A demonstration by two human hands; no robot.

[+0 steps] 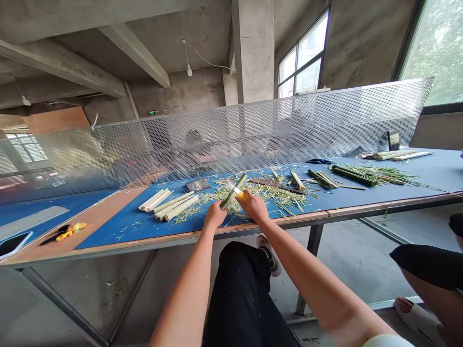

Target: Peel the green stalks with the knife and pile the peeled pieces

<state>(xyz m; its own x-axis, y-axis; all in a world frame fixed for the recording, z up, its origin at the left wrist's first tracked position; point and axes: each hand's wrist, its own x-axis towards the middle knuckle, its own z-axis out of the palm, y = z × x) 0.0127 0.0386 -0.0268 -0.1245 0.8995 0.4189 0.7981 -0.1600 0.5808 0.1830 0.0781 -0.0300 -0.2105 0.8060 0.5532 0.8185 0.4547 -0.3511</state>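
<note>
Green bamboo stalk [232, 192] pinched in my left grip [216, 215] | right grip [253, 206] pressed closed on yellow-handled knife [241, 195], blade touching stalk | both grips over blue tabletop [123, 231] | pale peeled stalks [170, 206] just left of left grip | green shavings [275, 197] right of right grip

The right hand [253, 206] is hiding most of the yellow knife handle [242, 195], and the left hand [215, 215] is covering the lower end of a green bamboo stalk [231, 192]. The perforated metal screen [253, 130] is blurring a person [194, 144] behind it, while the frame's right edge is cutting off a seated person's leg [423, 284].
</note>
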